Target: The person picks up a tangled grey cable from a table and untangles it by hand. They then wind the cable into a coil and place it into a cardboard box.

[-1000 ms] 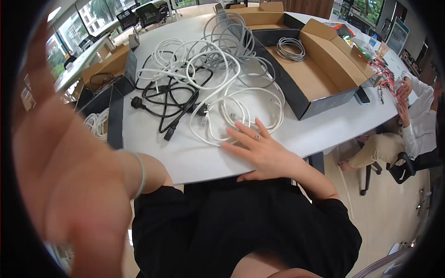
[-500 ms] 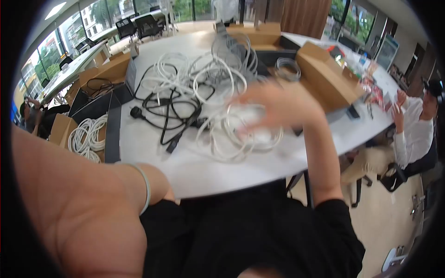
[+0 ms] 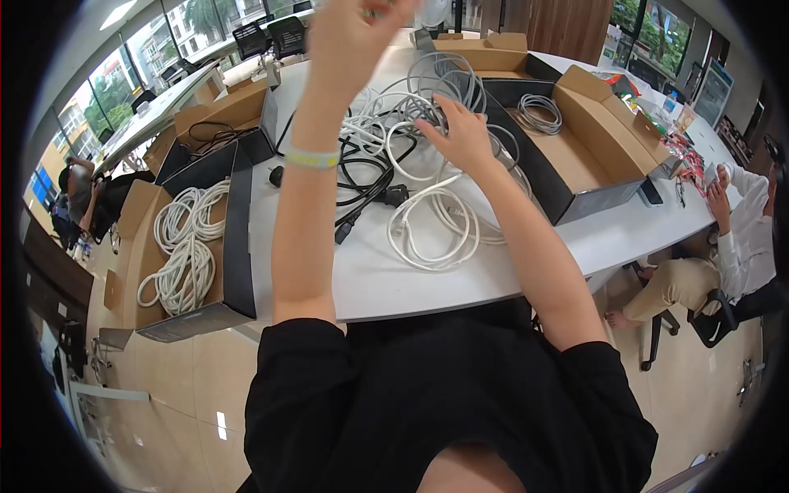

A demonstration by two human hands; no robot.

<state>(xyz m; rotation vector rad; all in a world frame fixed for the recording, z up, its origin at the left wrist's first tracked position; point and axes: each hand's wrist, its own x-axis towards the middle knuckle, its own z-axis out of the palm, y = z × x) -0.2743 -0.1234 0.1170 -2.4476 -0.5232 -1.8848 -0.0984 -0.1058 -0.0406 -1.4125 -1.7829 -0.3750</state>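
Observation:
My left hand [image 3: 362, 37] is raised at the top edge of the view, blurred and partly cut off. Its fingers do not show well enough to tell what they do. A pale wristband [image 3: 312, 158] circles that wrist. Over the tangled pile of grey and white cables [image 3: 403, 107], my right hand [image 3: 467, 140] has its thumb and fingers apart, near or touching the pile. Below it lies a loop of white cable [image 3: 436, 261] on the table. A black power cord [image 3: 362, 201] with its plug lies left of that loop.
An open box holds coiled white cables [image 3: 185, 271] at left; behind it another box has dark cords [image 3: 215, 140]. On the right, an open box [image 3: 567, 168] contains a grey cable coil [image 3: 539, 114]. A seated person [image 3: 740, 214] is at the table's right end, near a phone [image 3: 650, 192].
My left arm has swung from close to the camera at lower left up and forward over the table. My right hand has shifted up and left onto the cable pile. The view has turned.

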